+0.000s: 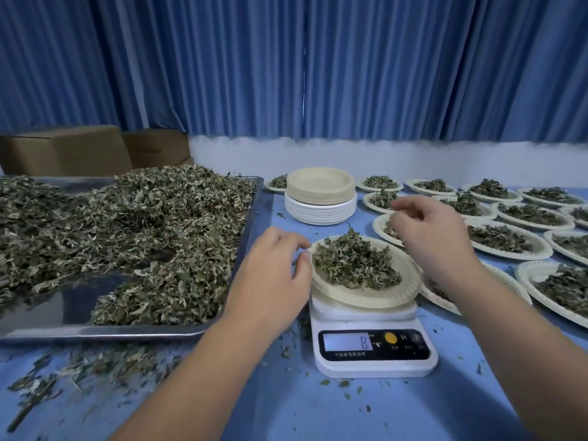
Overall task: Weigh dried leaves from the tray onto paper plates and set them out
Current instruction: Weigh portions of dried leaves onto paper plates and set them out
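Note:
A metal tray (41, 329) on the left holds a big heap of dried leaves (127, 230). In the middle, a white kitchen scale (372, 351) carries a paper plate (375, 297) with a pile of leaves (353, 265) on it. My left hand (273, 278) is at the plate's left rim, fingers loosely curled, with the fingertips at the rim's edge. Above the plate's right side hovers my right hand (426, 237), its fingers relaxed and bent, holding nothing that I can see.
A stack of unused paper plates (319, 198) stands behind the scale. Several filled plates (509, 240) cover the blue table to the right. Loose leaf bits (79, 374) lie on the table in front of the tray. Cardboard boxes (66, 151) sit at the back left.

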A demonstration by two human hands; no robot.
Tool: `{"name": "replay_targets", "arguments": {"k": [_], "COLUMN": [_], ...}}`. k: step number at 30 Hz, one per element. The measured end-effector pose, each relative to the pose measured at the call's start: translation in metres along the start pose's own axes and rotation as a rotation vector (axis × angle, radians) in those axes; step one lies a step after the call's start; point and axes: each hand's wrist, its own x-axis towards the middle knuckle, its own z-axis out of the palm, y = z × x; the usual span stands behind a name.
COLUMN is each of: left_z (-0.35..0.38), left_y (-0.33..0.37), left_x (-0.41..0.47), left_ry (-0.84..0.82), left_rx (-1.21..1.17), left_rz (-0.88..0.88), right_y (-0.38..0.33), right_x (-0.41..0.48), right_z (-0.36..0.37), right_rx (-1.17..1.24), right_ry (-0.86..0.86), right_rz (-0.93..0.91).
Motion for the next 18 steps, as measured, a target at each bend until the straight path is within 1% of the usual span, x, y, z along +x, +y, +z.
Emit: {"name": "replay_targets", "arguments": {"k": [4,7,9,12,18], "left_z": [0.004,0.006,0.008,0.008,0.008], "left_y": [-0.010,-0.015,-0.017,-0.018,-0.016], "left_x": [0.003,0.004,0.004,0.004,0.005], "left_ry": [-0.011,-0.035,-0.048,-0.064,-0.089], "left_rx": [-0.008,0.019,0.039,0.055,0.040], "left_rz": [-0.063,-0.102,-0.107,-0.127,-0.143], "right_y": [-0.010,-0.017,-0.022,-0.028,-0.036], "right_x": [0.039,0.051,0.053,0.052,0.047], "right_z": [0.012,0.027,0.037,0.043,0.034], "right_rx": [-0.318,-0.459,-0.565,-0.648,-0.612], "right_ry": [-0.277,-0.532,-0.647,-0.706,-0.770], "right_rz": [0.024,-0.010,-0.050,-0.103,-0.197]}}
